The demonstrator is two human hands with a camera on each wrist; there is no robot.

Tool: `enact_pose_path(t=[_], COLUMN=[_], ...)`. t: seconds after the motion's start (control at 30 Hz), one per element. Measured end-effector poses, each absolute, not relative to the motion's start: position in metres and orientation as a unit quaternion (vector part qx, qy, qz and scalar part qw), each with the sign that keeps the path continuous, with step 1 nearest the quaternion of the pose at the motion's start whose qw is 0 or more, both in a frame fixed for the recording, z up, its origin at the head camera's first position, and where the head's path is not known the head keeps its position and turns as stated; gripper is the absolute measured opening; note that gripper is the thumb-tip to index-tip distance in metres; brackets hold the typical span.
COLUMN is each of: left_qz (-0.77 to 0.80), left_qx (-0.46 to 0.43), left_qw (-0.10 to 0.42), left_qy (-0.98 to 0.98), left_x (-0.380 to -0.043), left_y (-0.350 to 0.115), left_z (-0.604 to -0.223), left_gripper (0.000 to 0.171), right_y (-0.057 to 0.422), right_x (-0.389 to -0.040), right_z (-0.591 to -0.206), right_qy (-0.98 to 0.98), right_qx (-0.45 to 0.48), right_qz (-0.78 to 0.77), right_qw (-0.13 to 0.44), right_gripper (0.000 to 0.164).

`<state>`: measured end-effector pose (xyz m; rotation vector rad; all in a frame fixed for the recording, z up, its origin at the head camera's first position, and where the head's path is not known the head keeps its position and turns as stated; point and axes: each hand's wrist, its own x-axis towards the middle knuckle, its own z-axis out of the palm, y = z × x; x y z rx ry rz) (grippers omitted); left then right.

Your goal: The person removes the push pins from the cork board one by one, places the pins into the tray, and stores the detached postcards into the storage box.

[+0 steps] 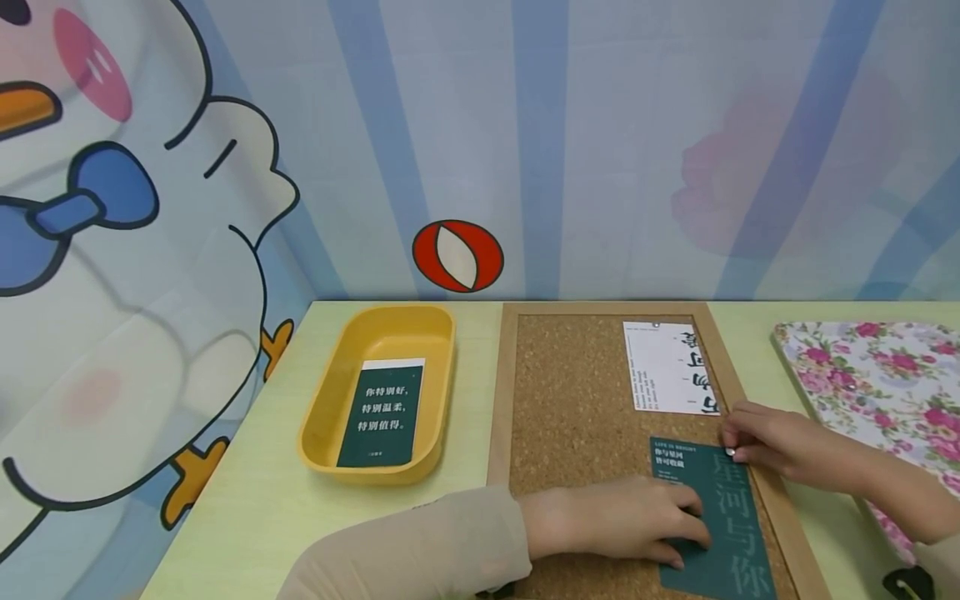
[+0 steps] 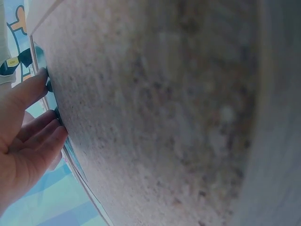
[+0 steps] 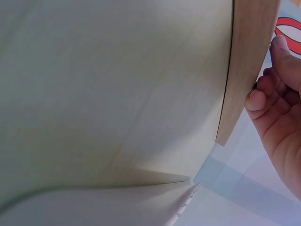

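Note:
A dark green card (image 1: 720,517) with pale lettering lies on the right part of a wood-framed corkboard (image 1: 570,400). My left hand (image 1: 645,521) rests on the card's left side, its fingertips pressing the surface; the left wrist view shows the fingers (image 2: 37,141) loosely bent. At the card's top right corner my right hand (image 1: 765,446) pinches a small shiny thumbtack (image 1: 730,452), beside the board's frame (image 3: 242,70). Higher on the cork, a white card (image 1: 663,367) with black writing has a small pin (image 1: 656,325) at its top edge.
Left of the board stands a yellow tray (image 1: 322,450) holding another green card (image 1: 381,417). A floral tray (image 1: 885,392) lies at the right of the light table (image 1: 247,517). A wall covered with a cartoon-print cloth (image 1: 465,125) rises behind the table.

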<state>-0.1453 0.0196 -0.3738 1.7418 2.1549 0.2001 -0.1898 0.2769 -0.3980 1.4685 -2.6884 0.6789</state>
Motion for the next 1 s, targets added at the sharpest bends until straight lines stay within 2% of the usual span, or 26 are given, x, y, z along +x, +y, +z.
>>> enact_pose_path(t=[0.37,0.63,0.77,1.0], left_qz=[0.075,0.074,0.077,0.074], left_qx=[0.613,0.615,0.616,0.617], left_qw=[0.183,0.175,0.175,0.175], left_qy=[0.765,0.765,0.764,0.764], left_x=[-0.146,-0.146,-0.146,-0.145], left_y=[0.020,0.019,0.019,0.020], left_z=[-0.374,-0.373,-0.373,-0.373], left_gripper=[0.036,0.036,0.035,0.035], right_y=[0.275,0.277,0.278,0.280], right_x=[-0.187,-0.185,-0.184,-0.181], right_z=[-0.395,-0.389,-0.387,-0.380], right_qy=[-0.848,-0.863,-0.862,-0.866], right_qx=[0.476,0.447,0.448,0.438], right_qz=[0.227,0.232,0.225,0.208], right_qw=[0.047,0.040,0.073,0.126], right_gripper=[0.032,0.017,0.009,0.015])
